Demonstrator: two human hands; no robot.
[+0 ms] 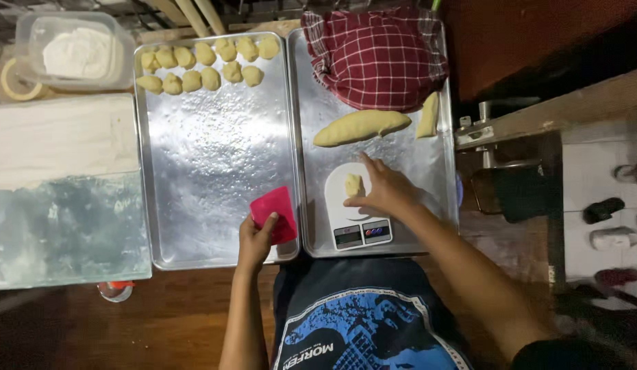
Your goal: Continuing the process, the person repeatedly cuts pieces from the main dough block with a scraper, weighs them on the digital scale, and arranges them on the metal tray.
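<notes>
My left hand holds a red plastic dough scraper over the near right corner of the left metal tray. My right hand rests on a small white kitchen scale on the right tray, fingertips touching a small piece of dough on the scale plate. A long dough log and a shorter strip of dough lie beyond the scale. Several dough balls sit in rows at the far end of the left tray.
A red checked cloth covers a mound at the far end of the right tray. A plastic tub of flour and a roll of tape sit far left. A white sheet and a clear board lie left of the trays.
</notes>
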